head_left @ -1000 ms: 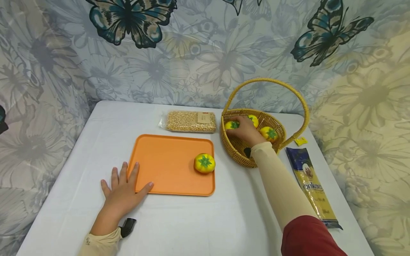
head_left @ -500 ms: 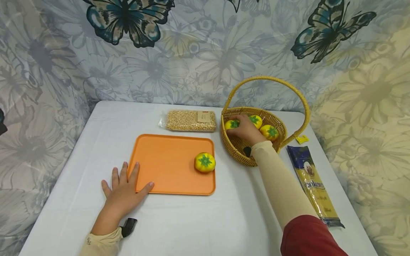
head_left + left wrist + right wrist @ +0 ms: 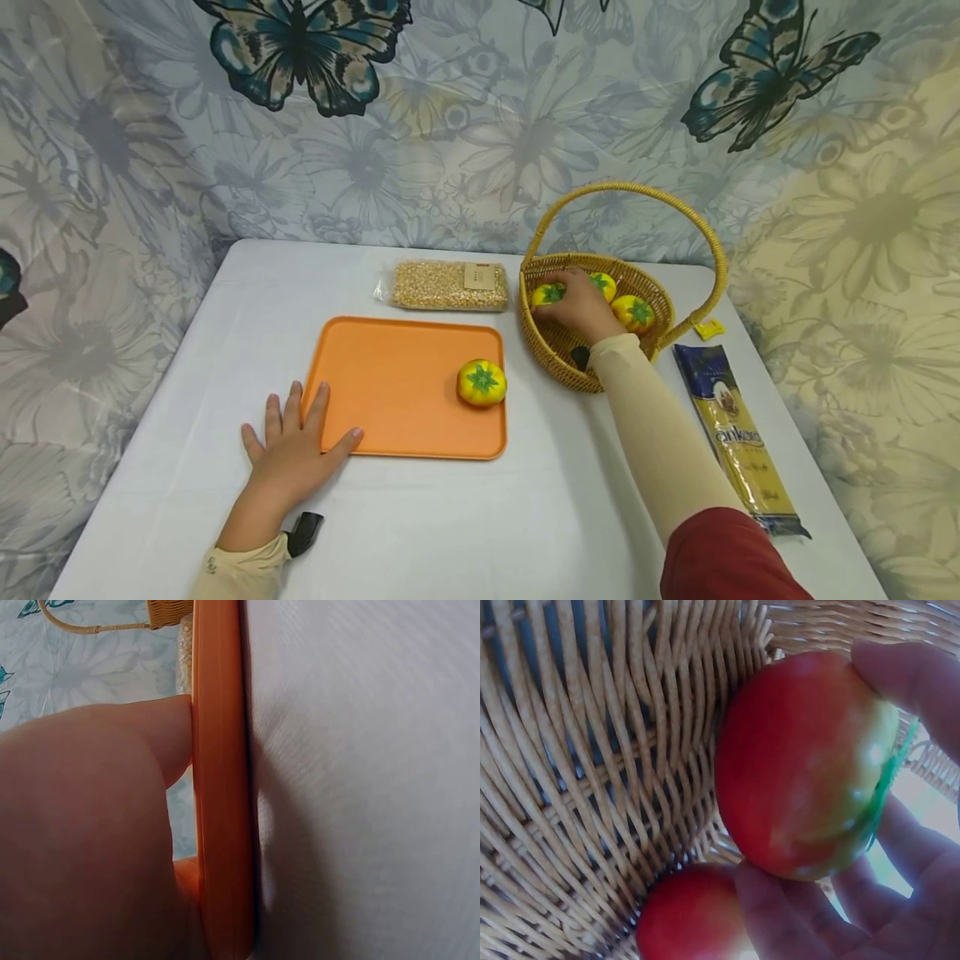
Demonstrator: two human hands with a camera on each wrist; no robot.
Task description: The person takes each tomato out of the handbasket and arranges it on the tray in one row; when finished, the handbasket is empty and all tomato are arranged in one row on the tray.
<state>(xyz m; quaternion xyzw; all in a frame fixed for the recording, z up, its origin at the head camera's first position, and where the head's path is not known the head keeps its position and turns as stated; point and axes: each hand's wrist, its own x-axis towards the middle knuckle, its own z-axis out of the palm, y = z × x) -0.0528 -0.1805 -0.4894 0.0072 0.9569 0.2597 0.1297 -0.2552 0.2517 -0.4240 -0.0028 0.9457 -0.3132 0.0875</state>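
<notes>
My right hand (image 3: 577, 304) reaches into a wicker basket (image 3: 551, 354) and grips a yellow-and-red tomato (image 3: 802, 765) with a green leafy top. Thumb and fingers lie on opposite sides of it in the right wrist view. A second tomato (image 3: 694, 911) lies just below my fingers there. In the head view, other tomatoes (image 3: 633, 314) sit in the basket to the right of this hand. My left hand (image 3: 288, 462) lies with spread fingers at the lower left corner of an orange tray (image 3: 397, 392), touching its rim. One tomato (image 3: 482, 383) rests on the tray's right side.
Behind the tray lies a clear bag of grains (image 3: 450, 286). A blue-and-yellow pasta packet (image 3: 738, 442) lies right of my right arm, with a small yellow wrapper (image 3: 708, 329) above it. The basket's tall handle (image 3: 630, 187) arches over it. A patterned cloth wall stands behind the table.
</notes>
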